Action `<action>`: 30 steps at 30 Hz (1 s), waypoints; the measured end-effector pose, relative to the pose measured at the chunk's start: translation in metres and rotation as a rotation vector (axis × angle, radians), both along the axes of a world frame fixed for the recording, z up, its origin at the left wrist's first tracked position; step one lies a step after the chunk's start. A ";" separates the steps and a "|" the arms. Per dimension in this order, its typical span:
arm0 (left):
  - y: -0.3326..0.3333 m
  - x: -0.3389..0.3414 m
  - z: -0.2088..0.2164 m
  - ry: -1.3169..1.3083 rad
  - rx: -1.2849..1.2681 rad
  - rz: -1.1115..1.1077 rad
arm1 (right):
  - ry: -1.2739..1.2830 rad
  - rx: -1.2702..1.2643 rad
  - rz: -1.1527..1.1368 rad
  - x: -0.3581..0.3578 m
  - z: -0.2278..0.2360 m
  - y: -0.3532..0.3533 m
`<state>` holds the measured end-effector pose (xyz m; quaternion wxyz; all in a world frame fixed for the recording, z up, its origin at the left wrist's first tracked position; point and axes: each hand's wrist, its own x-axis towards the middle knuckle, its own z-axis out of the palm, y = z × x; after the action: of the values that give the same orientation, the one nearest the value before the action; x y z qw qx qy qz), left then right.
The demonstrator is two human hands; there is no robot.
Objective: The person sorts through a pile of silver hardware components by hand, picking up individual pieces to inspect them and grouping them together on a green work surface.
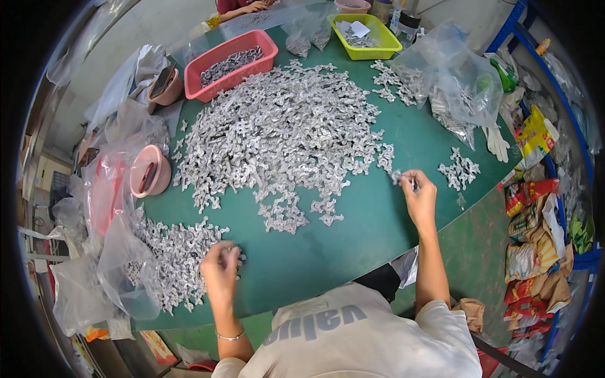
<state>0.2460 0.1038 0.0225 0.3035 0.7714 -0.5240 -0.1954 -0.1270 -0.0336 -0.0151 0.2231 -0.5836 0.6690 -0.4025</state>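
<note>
A broad heap of small grey metal parts (283,126) covers the middle of the green table (353,239). On the right, my right hand (419,195) is closed, its fingertips pinching one or more of these metal parts beside the heap's edge. My left hand (220,271) is at the right edge of a smaller pile of metal parts (173,258). Its fingers are curled but smeared by motion, and what they hold, if anything, cannot be made out. A small cluster of metal parts (459,170) lies to the right of my right hand.
Behind the heap stand a red tub (268,53) and a yellow-green tub (384,53), both with metal parts. A pink bowl (165,170) and plastic bags (126,264) sit at left. A white glove (496,143) lies right, near a packed blue shelf (561,145). Another person's hand (255,7) is at the far side.
</note>
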 end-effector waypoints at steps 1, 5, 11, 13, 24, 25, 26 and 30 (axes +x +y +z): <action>-0.004 -0.012 0.001 0.136 -0.018 -0.051 | -0.162 0.039 0.035 0.009 0.008 0.008; -0.029 -0.073 0.019 0.499 0.005 -0.445 | -0.510 0.070 0.189 0.053 0.048 0.046; -0.049 -0.110 0.031 1.268 0.086 -0.398 | -0.244 -0.271 0.638 0.078 0.068 0.068; -0.047 -0.106 0.026 1.266 0.045 -0.387 | -0.185 -0.296 0.677 0.079 0.069 0.069; -0.044 -0.109 0.035 1.337 -0.014 -0.403 | -0.436 -0.195 0.664 0.079 0.067 0.071; -0.043 -0.108 0.034 1.329 -0.002 -0.405 | -0.497 -0.141 0.648 0.079 0.066 0.072; -0.042 -0.108 0.034 1.327 0.006 -0.399 | -0.559 -0.086 0.632 0.079 0.065 0.075; -0.041 -0.111 0.031 1.313 0.041 -0.372 | -0.823 0.135 0.510 0.085 0.066 0.081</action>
<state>0.1350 0.0623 0.0531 0.5051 0.3957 -0.3513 -0.6818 -0.0423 0.0473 0.0512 0.5980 -0.5056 0.3854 -0.4881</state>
